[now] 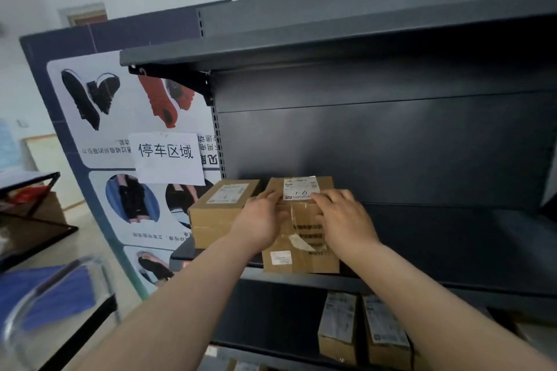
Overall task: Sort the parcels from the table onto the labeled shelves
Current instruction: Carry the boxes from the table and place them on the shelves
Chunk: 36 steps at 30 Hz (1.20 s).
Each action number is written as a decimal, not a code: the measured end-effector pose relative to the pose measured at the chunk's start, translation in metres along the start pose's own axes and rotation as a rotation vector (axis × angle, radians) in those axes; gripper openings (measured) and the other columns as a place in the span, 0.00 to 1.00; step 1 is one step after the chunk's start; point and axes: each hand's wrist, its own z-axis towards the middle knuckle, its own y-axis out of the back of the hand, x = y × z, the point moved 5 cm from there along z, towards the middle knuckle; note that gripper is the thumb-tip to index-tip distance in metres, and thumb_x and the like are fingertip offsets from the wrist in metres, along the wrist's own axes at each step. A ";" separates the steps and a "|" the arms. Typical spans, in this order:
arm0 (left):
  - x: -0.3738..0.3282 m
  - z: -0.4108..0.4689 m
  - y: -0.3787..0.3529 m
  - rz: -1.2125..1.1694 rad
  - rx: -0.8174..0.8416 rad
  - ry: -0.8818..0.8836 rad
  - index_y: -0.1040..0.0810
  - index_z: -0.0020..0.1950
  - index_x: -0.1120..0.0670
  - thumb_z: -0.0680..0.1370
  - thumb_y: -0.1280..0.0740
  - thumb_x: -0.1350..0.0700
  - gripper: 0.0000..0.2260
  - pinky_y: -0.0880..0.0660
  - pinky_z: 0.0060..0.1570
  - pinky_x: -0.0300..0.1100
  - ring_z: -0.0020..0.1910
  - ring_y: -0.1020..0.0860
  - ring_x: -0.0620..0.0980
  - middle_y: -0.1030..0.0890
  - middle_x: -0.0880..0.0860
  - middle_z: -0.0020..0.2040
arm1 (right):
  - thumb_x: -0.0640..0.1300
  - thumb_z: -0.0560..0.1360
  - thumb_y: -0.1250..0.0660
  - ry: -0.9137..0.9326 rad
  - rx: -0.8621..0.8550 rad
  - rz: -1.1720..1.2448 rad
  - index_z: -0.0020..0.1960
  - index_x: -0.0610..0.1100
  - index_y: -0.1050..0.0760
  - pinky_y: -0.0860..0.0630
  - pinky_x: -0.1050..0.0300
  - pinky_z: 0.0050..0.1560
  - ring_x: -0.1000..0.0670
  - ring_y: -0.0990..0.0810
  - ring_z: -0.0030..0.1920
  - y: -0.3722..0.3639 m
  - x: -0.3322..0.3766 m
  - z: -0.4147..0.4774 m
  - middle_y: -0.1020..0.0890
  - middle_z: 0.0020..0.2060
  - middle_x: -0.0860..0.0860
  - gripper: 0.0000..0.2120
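Note:
A brown cardboard parcel (301,238) with a white label reading 9-1 rests on the dark metal shelf (452,250), its front end overhanging the shelf edge. My left hand (259,220) grips its left side and my right hand (343,220) lies on its top right. A second brown parcel (217,208), also labeled, sits on the same shelf right beside it on the left.
Two more labeled parcels (364,328) stand on the lower shelf. A shelf board (331,39) overhangs above. The shelf's side panel carries shoe posters and a paper sign (165,156). A table edge with blue items (54,295) is at lower left.

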 end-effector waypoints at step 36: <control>-0.111 -0.063 -0.049 -0.022 0.139 -0.719 0.33 0.73 0.56 0.81 0.39 0.52 0.21 0.37 0.70 0.48 0.74 0.39 0.55 0.33 0.55 0.73 | 0.54 0.80 0.44 -0.731 0.163 -0.381 0.75 0.49 0.42 0.44 0.46 0.72 0.49 0.49 0.77 0.036 0.004 -0.191 0.43 0.76 0.51 0.25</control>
